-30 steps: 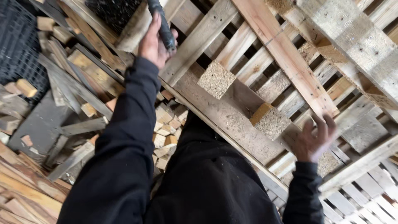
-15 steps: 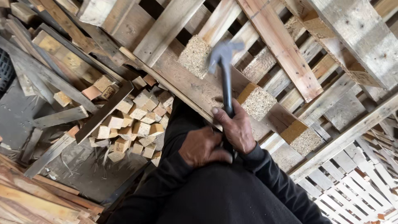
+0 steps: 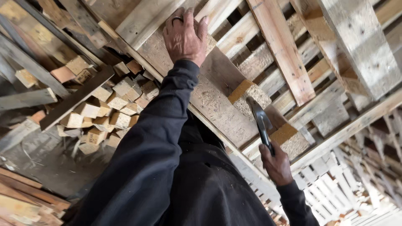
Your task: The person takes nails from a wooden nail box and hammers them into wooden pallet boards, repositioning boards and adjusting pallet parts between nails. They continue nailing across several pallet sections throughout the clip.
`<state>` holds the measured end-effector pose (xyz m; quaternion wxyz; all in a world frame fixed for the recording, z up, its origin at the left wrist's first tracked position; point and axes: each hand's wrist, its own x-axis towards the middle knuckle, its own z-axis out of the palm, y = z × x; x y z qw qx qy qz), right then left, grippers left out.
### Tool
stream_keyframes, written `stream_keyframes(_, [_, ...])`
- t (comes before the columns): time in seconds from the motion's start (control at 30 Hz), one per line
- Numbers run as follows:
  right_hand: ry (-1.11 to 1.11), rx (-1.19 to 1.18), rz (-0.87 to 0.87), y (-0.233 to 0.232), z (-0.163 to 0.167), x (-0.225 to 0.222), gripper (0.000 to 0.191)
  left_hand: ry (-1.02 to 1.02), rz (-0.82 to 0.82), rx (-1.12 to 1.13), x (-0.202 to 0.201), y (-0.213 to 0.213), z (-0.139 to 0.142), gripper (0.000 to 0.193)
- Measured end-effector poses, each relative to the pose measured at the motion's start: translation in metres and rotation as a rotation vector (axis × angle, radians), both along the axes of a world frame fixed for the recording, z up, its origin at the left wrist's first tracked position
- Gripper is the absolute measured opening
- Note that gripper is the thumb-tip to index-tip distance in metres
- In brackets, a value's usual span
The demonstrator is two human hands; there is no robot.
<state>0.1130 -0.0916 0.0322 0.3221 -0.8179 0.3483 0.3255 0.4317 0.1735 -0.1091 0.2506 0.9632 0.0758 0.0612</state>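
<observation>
One hammer [image 3: 260, 121]; two hands [image 3: 184, 37]
</observation>
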Motion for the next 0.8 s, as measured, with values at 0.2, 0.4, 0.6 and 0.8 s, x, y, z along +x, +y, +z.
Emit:
stream_keyframes(0.2, [-0.283, 0.017, 0.735, -0.081, -0.002, 0.046, 0.033, -0.278, 0.08, -0.218, -0.005, 0.005, -0.007, 0.031])
stream_keyframes(0.4, [0.034, -0.29, 1.417, -0.066, 0.012, 0.202, 0.04, -0.414, 0.145, -0.526, -0.008, 0.009, -0.018, 0.012])
stream_keyframes(0.6, [-0.366, 0.457, 1.803, -0.013, 0.008, 0.252, 0.042, -0.468, 0.102, -0.434, -0.01, 0.014, -0.026, 0.014])
stream_keyframes(0.8, [0.485, -0.43, 2.232, 0.026, 0.008, 0.33, 0.047, -0.468, 0.109, -0.418, -0.013, 0.012, -0.026, 0.014])
